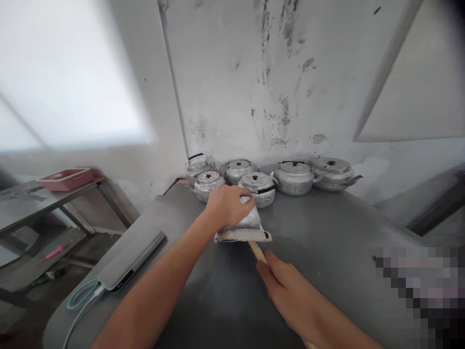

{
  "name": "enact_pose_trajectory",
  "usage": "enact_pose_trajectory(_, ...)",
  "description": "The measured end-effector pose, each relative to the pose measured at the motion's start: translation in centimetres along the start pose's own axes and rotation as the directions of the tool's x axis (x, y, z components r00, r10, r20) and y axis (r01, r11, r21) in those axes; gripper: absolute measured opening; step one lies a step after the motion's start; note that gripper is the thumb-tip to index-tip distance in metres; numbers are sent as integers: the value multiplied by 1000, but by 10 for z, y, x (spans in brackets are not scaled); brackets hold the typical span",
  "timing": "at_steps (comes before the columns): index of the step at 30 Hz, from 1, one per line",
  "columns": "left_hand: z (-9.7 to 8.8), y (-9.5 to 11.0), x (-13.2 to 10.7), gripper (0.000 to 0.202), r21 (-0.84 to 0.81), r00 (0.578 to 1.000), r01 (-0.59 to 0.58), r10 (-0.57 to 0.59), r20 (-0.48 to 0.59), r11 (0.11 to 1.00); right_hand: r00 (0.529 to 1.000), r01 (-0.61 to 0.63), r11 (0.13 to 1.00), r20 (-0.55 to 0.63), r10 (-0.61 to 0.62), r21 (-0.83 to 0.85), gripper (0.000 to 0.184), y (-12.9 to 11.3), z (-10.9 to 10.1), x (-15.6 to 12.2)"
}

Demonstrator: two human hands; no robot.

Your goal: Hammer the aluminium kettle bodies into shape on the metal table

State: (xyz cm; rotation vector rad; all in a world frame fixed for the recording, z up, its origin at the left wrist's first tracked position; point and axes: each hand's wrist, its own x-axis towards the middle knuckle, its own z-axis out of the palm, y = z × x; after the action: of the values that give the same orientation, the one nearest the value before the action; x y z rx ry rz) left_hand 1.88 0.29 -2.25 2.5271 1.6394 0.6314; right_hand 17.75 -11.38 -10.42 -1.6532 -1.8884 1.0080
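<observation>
Head view: the left hand (227, 206) is seen laid over a silvery wad (250, 220), fingers (244, 202) curled down & closed on it, pressing it onto a flat tool head (242, 236) that lies on the grey tabletop (327, 232) near its middle, just in front of the kettles. A wooden handle (257, 252) runs from that head back toward the camera and is gripped by the right hand (286, 286), fingers wrapped shut round it; the handle's near end is glimpsed below the wrist. Six aluminium kettles (294, 177) w/ lids & black knobs are grouped at the tabletop's far edge against a stained white wall (276, 97), the nearest one almost touching the wad. At the left edge of the tabletop a grey power bank (131, 257) is laid flat, w/ a teal cable (82, 293) plugged in and looping off the edge. Further left, apart from the tabletop, a red tray (67, 178) is set on a side table (22, 208); details there are blurred.
</observation>
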Motion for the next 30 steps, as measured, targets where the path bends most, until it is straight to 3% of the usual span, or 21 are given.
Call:
enact_pose_trajectory(6,3,0,0,34,13,1000,-4,5,-20,1000,999,7,1000,-52,-8,-19,31,-4,-5,-2)
enact_pose_trajectory(11,3,0,0,32,5,1000,-8,8,-17,1000,1000,-13,999,-4,13,-35,31,-4,-5,0)
enact_pose_trajectory(23,2,0,0,33,8,1000,0,1,-10,1000,999,38,999,-34,-38,-1,30,-5,-4,-2)
enact_pose_trajectory(30,2,0,0,33,12,1000,-9,9,-17,1000,999,-17,1000,-32,18,6,31,-4,-4,0)
